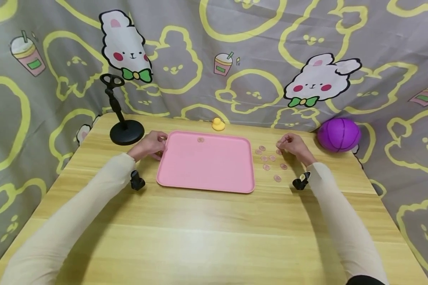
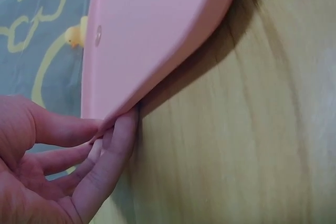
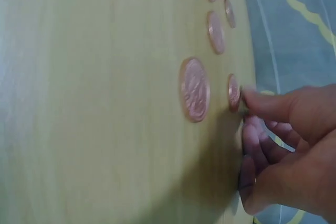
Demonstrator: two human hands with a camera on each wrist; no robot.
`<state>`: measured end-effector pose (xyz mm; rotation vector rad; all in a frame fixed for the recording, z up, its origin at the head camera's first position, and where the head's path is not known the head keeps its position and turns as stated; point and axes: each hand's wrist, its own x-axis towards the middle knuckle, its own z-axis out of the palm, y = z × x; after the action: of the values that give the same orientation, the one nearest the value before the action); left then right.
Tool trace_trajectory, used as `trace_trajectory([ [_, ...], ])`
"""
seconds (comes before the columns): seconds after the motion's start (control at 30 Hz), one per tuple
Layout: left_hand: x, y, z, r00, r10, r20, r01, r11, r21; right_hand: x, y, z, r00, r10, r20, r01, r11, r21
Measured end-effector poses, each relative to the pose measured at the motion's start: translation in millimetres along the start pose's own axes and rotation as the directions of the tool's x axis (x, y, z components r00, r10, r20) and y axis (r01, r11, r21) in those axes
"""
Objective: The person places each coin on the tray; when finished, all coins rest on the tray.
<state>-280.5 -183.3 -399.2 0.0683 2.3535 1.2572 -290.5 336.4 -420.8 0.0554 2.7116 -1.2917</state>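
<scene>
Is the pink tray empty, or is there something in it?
Not empty. One small pink coin lies in the pink tray, near its far edge. The other coins are on the table.

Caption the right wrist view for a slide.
Right hand pinches a pink coin at the wooden table edge.

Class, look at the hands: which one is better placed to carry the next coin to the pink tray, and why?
Probably the right hand: its fingertips already touch a coin among the loose coins, while the left hand holds the pink tray's edge.
</scene>
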Motion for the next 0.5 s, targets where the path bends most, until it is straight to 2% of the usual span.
trace_trajectory([
  [0.13, -1.2, 0.4, -0.4, 1.0, -0.009, -0.01, 0.009, 1.0, 0.002, 1, -7, 0, 0.997, -0.005, -0.075, 0.007, 0.999, 0.033],
  [0.23, -3.6, 1.1, 0.3, 1.0, -0.002, -0.008, 0.002, 1.0, 0.003, -1, -18, 1, 0.994, -0.011, -0.105, 0.024, 0.992, 0.127],
  [0.3, -4.8, 0.5, 0.0, 1.0, 0.0, -0.005, 0.0, 1.0, 0.003, -2, -27, 6, 0.995, -0.001, -0.095, 0.023, 0.974, 0.227],
  [0.4, -4.9, 0.1, -0.6, 1.0, -0.006, -0.005, 0.006, 1.0, -0.002, -2, -41, 15, 0.998, 0.008, -0.069, 0.018, 0.929, 0.369],
  [0.5, -4.6, 0.6, -1.8, 1.0, -0.007, -0.013, 0.007, 1.0, -0.022, -2, -51, 25, 0.999, 0.0, -0.047, 0.021, 0.894, 0.447],
])
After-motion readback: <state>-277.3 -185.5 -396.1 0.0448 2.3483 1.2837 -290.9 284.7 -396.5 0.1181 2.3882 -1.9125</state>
